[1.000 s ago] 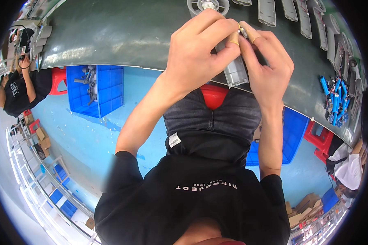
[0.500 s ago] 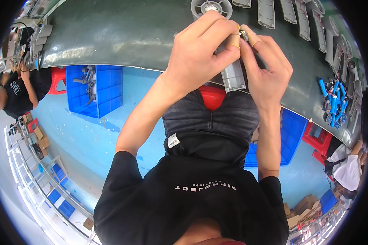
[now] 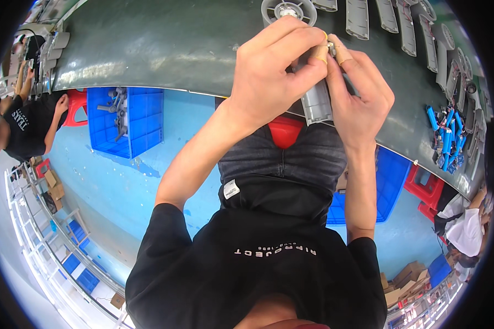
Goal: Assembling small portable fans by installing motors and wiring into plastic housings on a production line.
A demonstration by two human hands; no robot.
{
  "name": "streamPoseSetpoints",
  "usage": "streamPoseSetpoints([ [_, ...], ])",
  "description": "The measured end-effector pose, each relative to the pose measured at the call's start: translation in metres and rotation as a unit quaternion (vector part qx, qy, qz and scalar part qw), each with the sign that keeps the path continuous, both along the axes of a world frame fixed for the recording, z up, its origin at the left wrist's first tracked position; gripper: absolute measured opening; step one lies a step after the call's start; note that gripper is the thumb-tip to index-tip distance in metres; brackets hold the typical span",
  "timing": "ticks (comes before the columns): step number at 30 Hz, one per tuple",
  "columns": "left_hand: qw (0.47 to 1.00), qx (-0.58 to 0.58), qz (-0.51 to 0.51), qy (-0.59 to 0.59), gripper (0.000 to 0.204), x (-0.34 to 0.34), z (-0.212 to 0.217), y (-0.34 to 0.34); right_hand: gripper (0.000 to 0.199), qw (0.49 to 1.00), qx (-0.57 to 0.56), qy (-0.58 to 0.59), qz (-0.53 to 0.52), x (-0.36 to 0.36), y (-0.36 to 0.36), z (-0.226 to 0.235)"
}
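My left hand (image 3: 280, 71) and my right hand (image 3: 362, 90) meet over the table's near edge, fingertips pinched together. Between them shows a small shiny metallic part (image 3: 331, 48), too small and covered to name. Yellowish finger covers wrap some fingertips on both hands. Under my hands lies a grey plastic handle shell (image 3: 317, 104), its hollow side up and its end reaching the table edge. Just beyond my left hand sits a round grey spoked ring (image 3: 288, 10) with a pale centre; my fingers hide whether it joins the shell.
Grey shells (image 3: 357, 19) line the far right of the dark green table (image 3: 148, 49). A pile of blue cylinders with wires (image 3: 450, 137) lies at right. Blue crates (image 3: 145, 123) stand below the edge. Co-workers sit at far left (image 3: 30, 120) and far right.
Both hands, the spoked ring and the grey shell have shifted slightly right. The pinch stays closed. At far left, the co-worker's arms have moved.
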State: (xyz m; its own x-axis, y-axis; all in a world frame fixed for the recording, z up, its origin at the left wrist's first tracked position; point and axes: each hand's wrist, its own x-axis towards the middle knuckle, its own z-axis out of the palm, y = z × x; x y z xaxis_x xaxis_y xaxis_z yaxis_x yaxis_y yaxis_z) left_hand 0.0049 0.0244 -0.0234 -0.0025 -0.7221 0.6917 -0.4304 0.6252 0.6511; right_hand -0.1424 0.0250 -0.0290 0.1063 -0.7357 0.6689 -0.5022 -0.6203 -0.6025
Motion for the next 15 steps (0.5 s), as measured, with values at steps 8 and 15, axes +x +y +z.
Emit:
streamPoseSetpoints([
  [8, 1.0, 0.026, -0.007, 0.008, 0.019, -0.0004, 0.0032, -0.0005, 0.026, 1.0, -0.013, 0.013, -0.017, 0.0006, 0.0, 0.0006],
  [15, 0.999, 0.032, 0.004, 0.005, 0.02, -0.0015, 0.0018, 0.002, 0.026, 0.999, -0.009, -0.001, -0.033, 0.0016, 0.0014, 0.001],
])
